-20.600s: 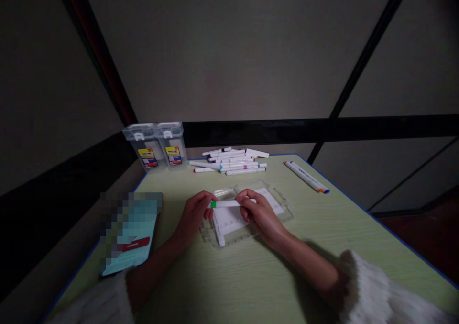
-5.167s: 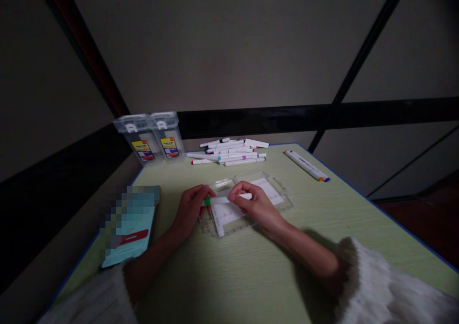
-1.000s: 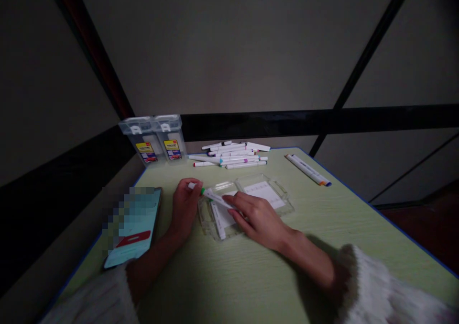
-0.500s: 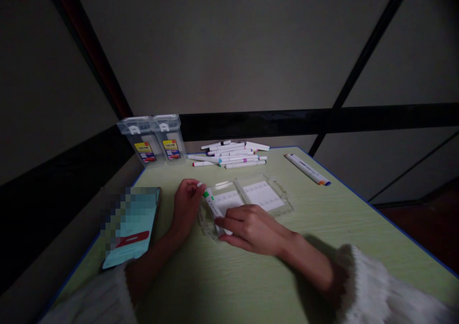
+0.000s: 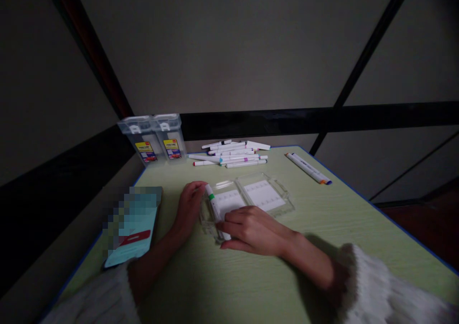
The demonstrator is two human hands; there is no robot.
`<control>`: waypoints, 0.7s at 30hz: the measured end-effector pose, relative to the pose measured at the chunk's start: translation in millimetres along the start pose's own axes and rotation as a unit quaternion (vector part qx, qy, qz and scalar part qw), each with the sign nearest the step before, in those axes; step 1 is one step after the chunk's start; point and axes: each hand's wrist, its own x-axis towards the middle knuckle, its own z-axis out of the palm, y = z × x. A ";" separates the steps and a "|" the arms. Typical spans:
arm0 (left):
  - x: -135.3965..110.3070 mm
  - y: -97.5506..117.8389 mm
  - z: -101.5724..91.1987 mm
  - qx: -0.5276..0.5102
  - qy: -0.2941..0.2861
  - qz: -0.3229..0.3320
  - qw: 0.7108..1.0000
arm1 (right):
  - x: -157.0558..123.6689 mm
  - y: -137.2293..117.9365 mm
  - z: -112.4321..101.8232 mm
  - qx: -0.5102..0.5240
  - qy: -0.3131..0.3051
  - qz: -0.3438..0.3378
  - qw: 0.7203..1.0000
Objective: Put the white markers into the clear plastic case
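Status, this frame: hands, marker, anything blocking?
Left hand at far end of green-banded marker, right hand flat on near end. Marker lies in clear case, left side. Loose markers well apart, far edge.

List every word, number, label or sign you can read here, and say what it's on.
Nothing here is legible as text.
Yellow-and-red labels on the two clear boxes: too small to read.
Printed sheet in the clear case: rows of print, blurred.
Long marker at the far right: dark print along the barrel, too small.
Flat teal item at the left: blurred out, only a red shape shows.
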 end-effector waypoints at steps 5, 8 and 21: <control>2.2 -5.3 -0.7 0.034 -0.006 0.012 0.999 | 0.4 0.5 0.0 0.011 -0.013 0.009 1.000; 3.7 -8.7 -0.4 0.066 -0.012 0.034 0.997 | 1.1 -0.1 -0.5 0.018 -0.020 0.016 1.000; 6.6 -17.1 -1.8 0.117 -0.044 0.065 0.990 | -1.0 -0.5 -7.2 0.067 -0.024 0.037 0.997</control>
